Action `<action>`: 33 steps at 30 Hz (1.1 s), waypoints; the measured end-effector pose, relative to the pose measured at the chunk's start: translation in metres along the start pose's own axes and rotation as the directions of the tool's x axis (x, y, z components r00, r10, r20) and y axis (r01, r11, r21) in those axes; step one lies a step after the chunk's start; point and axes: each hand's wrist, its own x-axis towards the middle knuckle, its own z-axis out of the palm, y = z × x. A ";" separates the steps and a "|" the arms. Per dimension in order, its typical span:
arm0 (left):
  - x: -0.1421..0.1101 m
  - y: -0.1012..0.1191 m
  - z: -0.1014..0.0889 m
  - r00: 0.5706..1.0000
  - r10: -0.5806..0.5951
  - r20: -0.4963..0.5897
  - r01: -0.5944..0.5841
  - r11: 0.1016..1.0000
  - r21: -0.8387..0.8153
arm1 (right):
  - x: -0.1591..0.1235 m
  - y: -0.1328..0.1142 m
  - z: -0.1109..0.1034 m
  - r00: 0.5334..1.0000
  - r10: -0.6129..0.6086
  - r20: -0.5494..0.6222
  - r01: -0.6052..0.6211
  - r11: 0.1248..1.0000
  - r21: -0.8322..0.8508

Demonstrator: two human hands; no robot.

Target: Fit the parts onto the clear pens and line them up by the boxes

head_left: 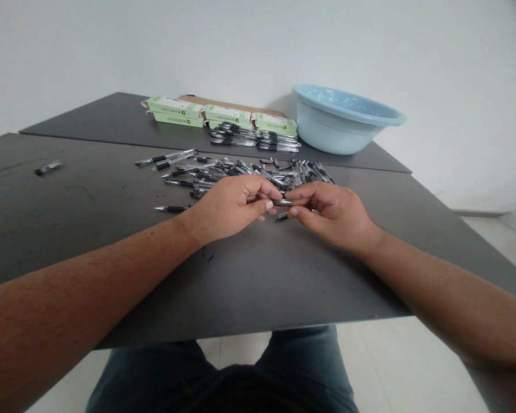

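Observation:
Between my two hands, in the middle of the head view, is a pen (282, 202) with a dark and silvery part showing. My left hand (241, 203) is closed on it from the left, thumb and fingers pinching. From the right, my right hand (329, 212) pinches its other end with thumb and forefinger. Most of the pen is hidden by the fingers. Just beyond the hands lies a loose pile of clear-and-black pens and pen parts (215, 172). One pen with a black grip (172, 209) lies beside my left wrist, its tip pointing left.
Green and white boxes (176, 110) stand in a row at the back, with stacked pens (234, 136) before them. A light blue basin (344, 123) stands at the back right. A small clear-and-black pen part (49, 167) lies far left on the dark table (258, 275).

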 end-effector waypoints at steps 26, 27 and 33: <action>-0.004 -0.003 0.007 0.997 0.072 0.010 -0.072 0.997 -0.038 | -0.002 0.008 -0.005 0.995 -0.102 -0.005 0.099 0.969 -0.225; -0.004 -0.001 0.007 0.997 0.072 0.013 -0.071 0.997 -0.038 | -0.002 0.007 -0.006 0.995 -0.105 -0.001 0.102 0.970 -0.223; -0.003 0.000 0.006 0.998 0.057 0.029 -0.057 0.998 -0.002 | -0.002 0.008 -0.006 0.995 -0.104 -0.006 0.100 0.970 -0.220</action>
